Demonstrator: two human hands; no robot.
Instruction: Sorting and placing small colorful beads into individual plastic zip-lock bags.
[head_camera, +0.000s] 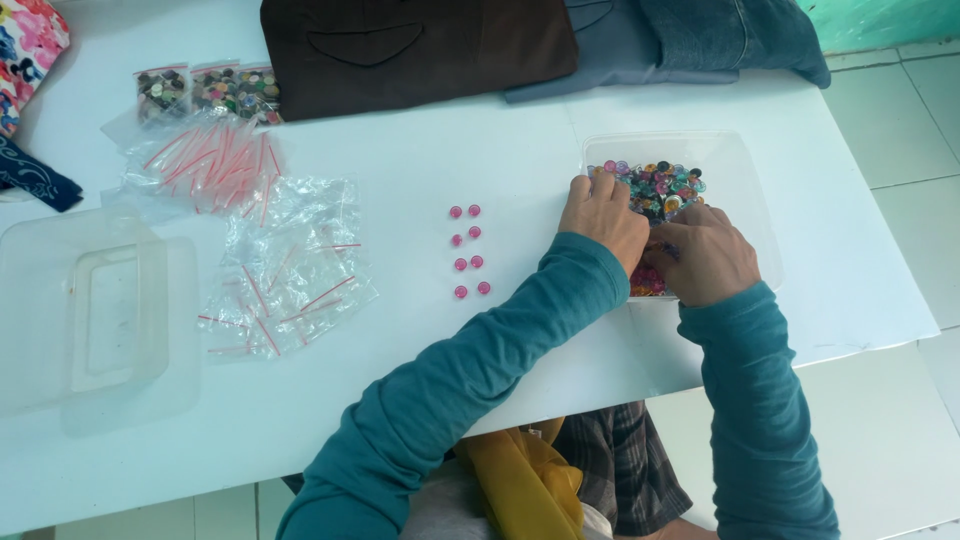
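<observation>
Left of both hands, eight pink buttons (467, 251) lie paired in rows, while the left hand (604, 217) and right hand (706, 255) dig, curled, in a clear tub (745, 165) of mixed buttons (660, 187); hold unclear.

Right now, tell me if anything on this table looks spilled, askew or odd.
Nothing stands out. Both hands are in the clear tub of mixed buttons; eight pink buttons sit in two neat columns, and the small bags lie in loose piles.

Both arms in teal sleeves reach forward and bend a little toward each other. The left hand (603, 216) lies palm down with fingers curled. The right hand (706, 262) sits just beside it, knuckles up, fingers tucked under.
</observation>
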